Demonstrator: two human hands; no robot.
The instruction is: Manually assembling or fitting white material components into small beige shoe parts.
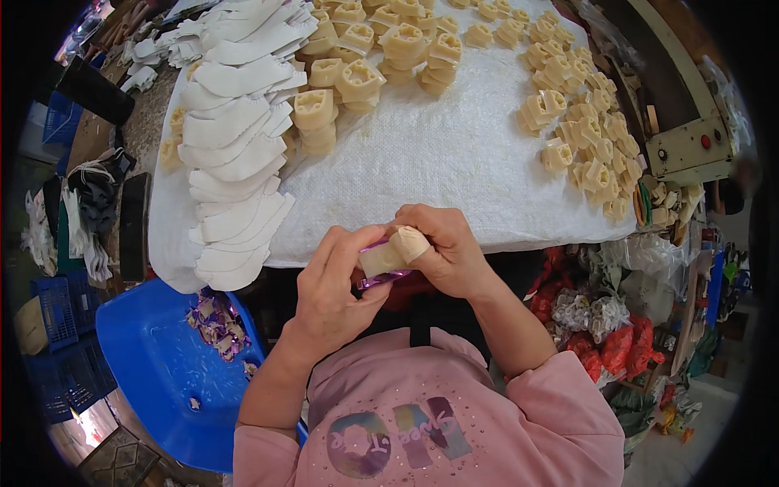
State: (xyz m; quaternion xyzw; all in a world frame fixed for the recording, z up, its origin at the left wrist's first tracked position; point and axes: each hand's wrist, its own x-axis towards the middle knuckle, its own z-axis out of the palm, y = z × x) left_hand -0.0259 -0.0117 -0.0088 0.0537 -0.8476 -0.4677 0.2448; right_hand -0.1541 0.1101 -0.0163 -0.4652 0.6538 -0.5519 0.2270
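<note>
Above my lap, in front of the table's near edge, my hands meet around a small cream block with shiny purple material around it. My left hand grips it from the left, fingers and thumb curled about its edges. From the right my right hand is closed at the block's other end. A cream cover, like a finger cot, sits on the right thumb, which presses on the block. My fingers hide parts of the piece.
White cloth covers the table. Overlapping white curved pieces lie on its left, stacked cream moulded blocks beside them, more cream blocks at right. A blue basin at lower left contains purple-and-cream pieces. Red bags lie at right.
</note>
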